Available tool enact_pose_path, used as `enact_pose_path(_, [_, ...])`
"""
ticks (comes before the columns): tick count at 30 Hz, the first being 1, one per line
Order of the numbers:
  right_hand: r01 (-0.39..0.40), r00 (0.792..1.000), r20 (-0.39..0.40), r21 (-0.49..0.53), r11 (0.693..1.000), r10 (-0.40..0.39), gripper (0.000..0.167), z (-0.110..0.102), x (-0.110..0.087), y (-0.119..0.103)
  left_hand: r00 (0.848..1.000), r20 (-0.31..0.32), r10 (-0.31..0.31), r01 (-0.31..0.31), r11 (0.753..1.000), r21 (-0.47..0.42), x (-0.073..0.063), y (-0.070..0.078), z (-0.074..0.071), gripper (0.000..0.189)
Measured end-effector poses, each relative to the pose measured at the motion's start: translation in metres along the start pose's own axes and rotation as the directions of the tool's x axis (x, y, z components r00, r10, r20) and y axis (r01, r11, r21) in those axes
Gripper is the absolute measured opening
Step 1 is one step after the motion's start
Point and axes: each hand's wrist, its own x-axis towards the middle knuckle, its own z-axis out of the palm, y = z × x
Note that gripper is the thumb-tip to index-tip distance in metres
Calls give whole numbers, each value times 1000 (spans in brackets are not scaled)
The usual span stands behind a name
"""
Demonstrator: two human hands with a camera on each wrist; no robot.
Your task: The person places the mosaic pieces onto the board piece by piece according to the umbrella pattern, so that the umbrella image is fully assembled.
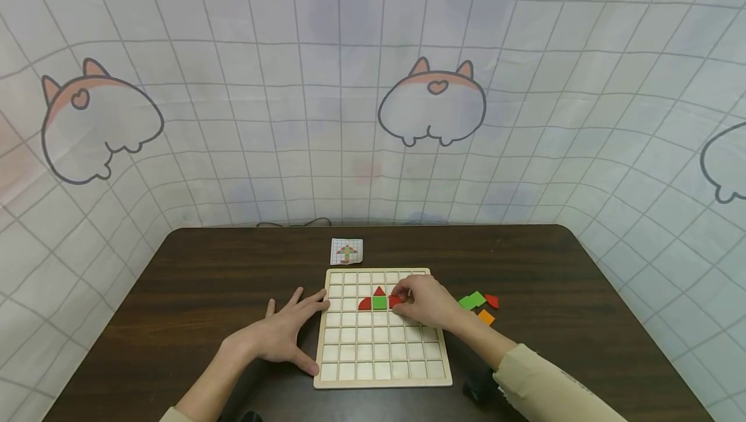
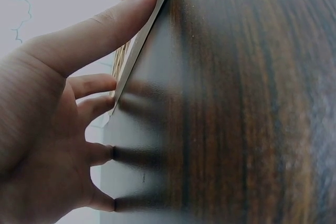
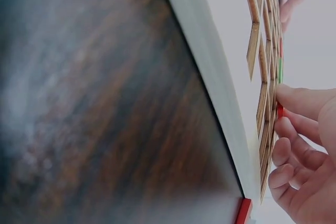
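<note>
A pale wooden grid board (image 1: 381, 384) lies on the dark table. My right hand (image 1: 428, 302) pinches a red piece (image 1: 394, 301) between thumb and fingers, just right of a green square (image 1: 379, 303) in the grid. Above that square sits a red triangle (image 1: 379, 291), and a red piece with a curved side (image 1: 365, 304) is on its left. In the right wrist view the pinched red piece (image 3: 280, 110) is right at the grid surface, partly hidden by the fingers. My left hand (image 1: 276, 334) is spread along the board's left edge, thumb (image 2: 136, 3) and fingertips against it.
Beyond the board lies a small card (image 1: 346, 252) printed with a coloured pattern on a grid. To the right are loose green pieces (image 1: 473, 300), a red one (image 1: 492, 301) and an orange one (image 1: 486, 317), partly behind my right arm. A patterned cloth (image 1: 373, 176) hangs behind the table.
</note>
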Motion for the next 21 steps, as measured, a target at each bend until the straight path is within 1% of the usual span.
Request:
enact_pose_path(9, [4, 1000, 9, -22, 1000, -3, 16, 0, 2, 0, 1000, -1, 4, -4, 1000, 3, 0, 0, 0, 111])
enact_pose_path(17, [34, 999, 10, 8, 999, -34, 21, -1, -1, 0, 1000, -2, 5, -5, 1000, 3, 0, -1, 0, 110])
enact_pose_path(21, [30, 1000, 2, 22, 999, -30, 21, -3, -5, 2, 1000, 0, 3, -3, 1000, 0, 0, -1, 0, 110])
